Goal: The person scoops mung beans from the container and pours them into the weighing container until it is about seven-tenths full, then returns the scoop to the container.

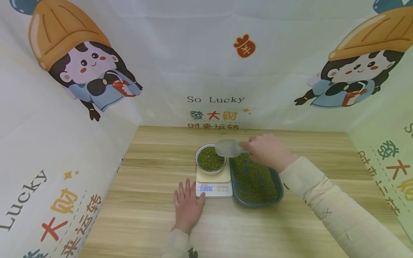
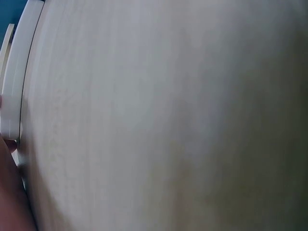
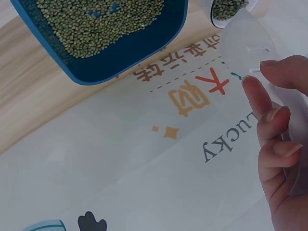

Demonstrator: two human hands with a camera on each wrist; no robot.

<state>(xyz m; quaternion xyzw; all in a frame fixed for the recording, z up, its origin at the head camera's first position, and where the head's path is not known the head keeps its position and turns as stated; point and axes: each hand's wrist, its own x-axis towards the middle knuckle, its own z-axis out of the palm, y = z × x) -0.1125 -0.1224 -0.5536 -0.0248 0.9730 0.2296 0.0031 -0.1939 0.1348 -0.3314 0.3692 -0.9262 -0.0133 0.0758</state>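
My right hand (image 1: 268, 151) grips the handle of a translucent plastic scoop (image 1: 227, 147), whose head hangs over the right rim of a white bowl (image 1: 209, 172). Green mung beans (image 1: 210, 159) fill much of the bowl. It stands on a white kitchen scale (image 1: 214, 192) whose lit display seems to read 259.8. No beans show in the scoop (image 3: 248, 45) in the right wrist view. My left hand (image 1: 188, 210) lies flat on the table with fingers spread, its thumb at the scale's front left corner.
Right of the scale sits a blue tub (image 1: 257, 205) holding many more mung beans, with darker blue patches among them. The wood-grain table (image 1: 155, 161) is enclosed by a printed white backdrop (image 1: 180, 53) at the back and sides.
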